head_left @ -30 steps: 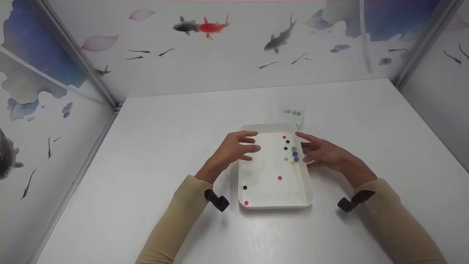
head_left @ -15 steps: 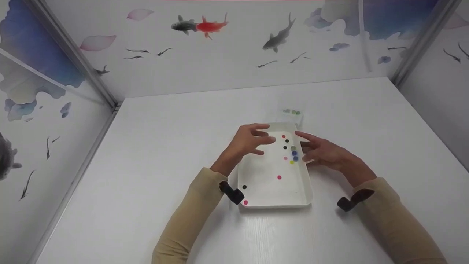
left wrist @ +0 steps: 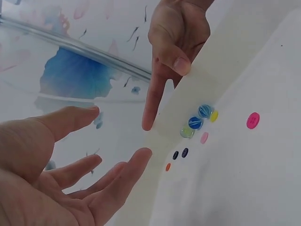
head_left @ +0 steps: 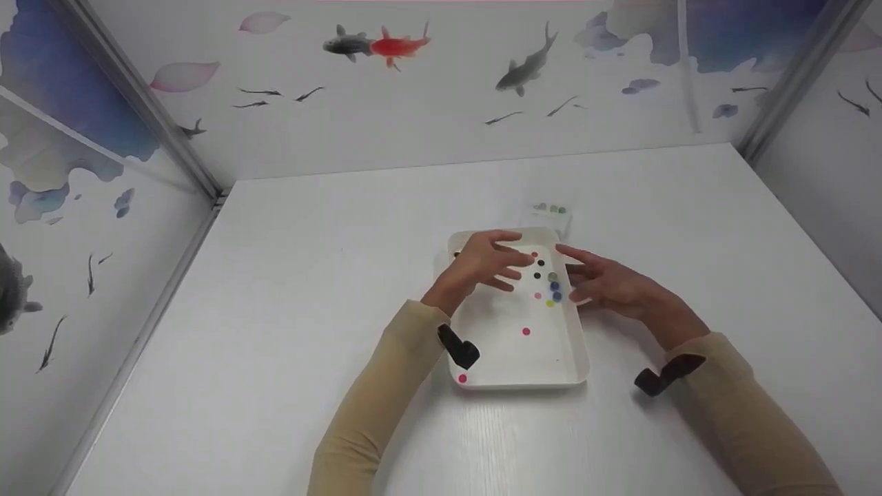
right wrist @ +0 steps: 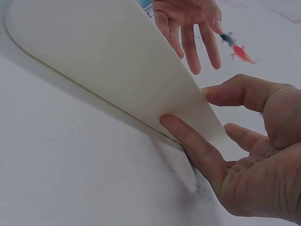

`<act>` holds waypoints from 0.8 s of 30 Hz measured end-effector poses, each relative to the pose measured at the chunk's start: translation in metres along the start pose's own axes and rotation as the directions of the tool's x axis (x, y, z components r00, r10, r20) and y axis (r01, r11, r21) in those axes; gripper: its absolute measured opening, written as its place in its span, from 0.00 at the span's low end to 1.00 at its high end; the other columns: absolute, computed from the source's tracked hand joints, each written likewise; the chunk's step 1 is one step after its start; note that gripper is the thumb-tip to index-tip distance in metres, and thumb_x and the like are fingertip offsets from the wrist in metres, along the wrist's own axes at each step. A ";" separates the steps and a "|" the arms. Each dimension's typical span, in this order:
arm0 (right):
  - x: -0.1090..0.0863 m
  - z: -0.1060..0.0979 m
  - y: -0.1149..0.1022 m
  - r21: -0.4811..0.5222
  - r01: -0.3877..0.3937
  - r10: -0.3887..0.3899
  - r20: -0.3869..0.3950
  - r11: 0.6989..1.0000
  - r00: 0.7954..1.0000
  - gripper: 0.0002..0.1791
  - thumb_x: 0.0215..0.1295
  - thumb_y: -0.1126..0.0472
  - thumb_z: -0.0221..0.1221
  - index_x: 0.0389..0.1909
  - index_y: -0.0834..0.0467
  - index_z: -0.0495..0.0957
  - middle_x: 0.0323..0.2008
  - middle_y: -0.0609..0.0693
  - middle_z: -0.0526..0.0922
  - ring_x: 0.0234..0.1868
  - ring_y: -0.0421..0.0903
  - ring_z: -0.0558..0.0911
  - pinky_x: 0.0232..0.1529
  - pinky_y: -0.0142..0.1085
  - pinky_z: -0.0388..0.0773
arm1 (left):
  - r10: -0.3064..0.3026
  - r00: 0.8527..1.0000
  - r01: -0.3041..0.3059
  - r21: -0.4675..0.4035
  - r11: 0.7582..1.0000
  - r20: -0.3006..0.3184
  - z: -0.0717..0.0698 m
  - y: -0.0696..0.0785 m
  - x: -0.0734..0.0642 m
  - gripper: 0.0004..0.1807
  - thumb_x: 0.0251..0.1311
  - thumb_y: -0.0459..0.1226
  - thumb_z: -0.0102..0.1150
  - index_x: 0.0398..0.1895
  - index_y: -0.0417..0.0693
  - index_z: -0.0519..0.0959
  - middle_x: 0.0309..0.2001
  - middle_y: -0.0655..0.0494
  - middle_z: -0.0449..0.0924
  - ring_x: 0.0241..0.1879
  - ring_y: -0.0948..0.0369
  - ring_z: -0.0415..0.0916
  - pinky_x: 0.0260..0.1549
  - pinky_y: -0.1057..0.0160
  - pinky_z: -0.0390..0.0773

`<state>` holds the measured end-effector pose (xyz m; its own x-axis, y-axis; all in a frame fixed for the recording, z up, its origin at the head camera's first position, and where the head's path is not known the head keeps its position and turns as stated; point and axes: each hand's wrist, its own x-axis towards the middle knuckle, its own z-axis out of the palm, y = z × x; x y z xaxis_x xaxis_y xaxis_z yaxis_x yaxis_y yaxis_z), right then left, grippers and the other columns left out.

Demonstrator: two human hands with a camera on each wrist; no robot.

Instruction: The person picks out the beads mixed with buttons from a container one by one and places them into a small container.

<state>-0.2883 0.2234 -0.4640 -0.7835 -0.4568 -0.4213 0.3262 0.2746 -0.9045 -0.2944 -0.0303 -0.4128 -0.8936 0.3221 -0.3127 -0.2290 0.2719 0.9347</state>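
A white rectangular tray [head_left: 517, 379] lies on the table. Near its right wall are two blue marbles [head_left: 555, 291], a pale green marble [head_left: 552, 276] and several small coloured buttons [left wrist: 253, 120]. My left hand [head_left: 486, 260] hovers over the far half of the tray, palm facing right, fingers spread, holding nothing. At the right wall, my right hand [head_left: 610, 289] holds the tray's edge: the thumb is at the rim, and a finger presses the outer wall in the right wrist view. Another pink button [head_left: 462, 378] sits in the near left corner.
Behind the tray stands a small clear container [head_left: 549, 219] with green and pale round pieces in it. A white wall [head_left: 441, 131] painted with fish closes off the far side, and metal posts [head_left: 792, 89] stand at the corners.
My left hand has moved right and slightly away across the tray, with its fingers still spread. A black button near the front left is now covered by the left wrist's strap. The right hand stays put.
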 end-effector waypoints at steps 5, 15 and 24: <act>-0.001 -0.001 -0.001 0.000 0.002 -0.002 -0.004 1.000 1.000 0.52 0.62 0.73 0.58 0.81 0.41 0.44 0.81 0.60 0.47 0.77 0.62 0.59 0.62 0.45 0.78 | -0.015 0.999 0.015 0.002 1.000 0.029 0.006 0.002 0.007 0.34 0.61 0.39 0.68 0.70 0.46 0.70 0.55 0.46 0.85 0.53 0.45 0.84 0.39 0.56 0.88; 0.001 0.000 -0.001 -0.002 -0.005 0.005 -0.004 1.000 1.000 0.52 0.62 0.73 0.58 0.81 0.42 0.44 0.81 0.62 0.44 0.78 0.63 0.58 0.61 0.47 0.79 | -0.099 0.994 0.099 0.019 0.995 0.039 0.017 -0.009 0.023 0.29 0.60 0.39 0.68 0.66 0.45 0.75 0.50 0.49 0.87 0.48 0.49 0.87 0.34 0.60 0.87; 0.000 -0.001 0.001 -0.021 0.019 -0.019 -0.004 1.000 1.000 0.51 0.62 0.73 0.57 0.81 0.42 0.44 0.80 0.62 0.45 0.78 0.62 0.58 0.56 0.42 0.83 | -0.099 0.995 0.099 0.019 0.995 0.031 0.026 -0.012 0.029 0.27 0.61 0.38 0.68 0.64 0.42 0.76 0.48 0.48 0.87 0.45 0.51 0.87 0.33 0.61 0.87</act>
<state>-0.2888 0.2246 -0.4654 -0.7914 -0.4590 -0.4037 0.3003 0.2834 -0.9108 -0.3079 -0.0004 -0.4373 -0.8539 0.3218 -0.4089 -0.3085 0.3197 0.8959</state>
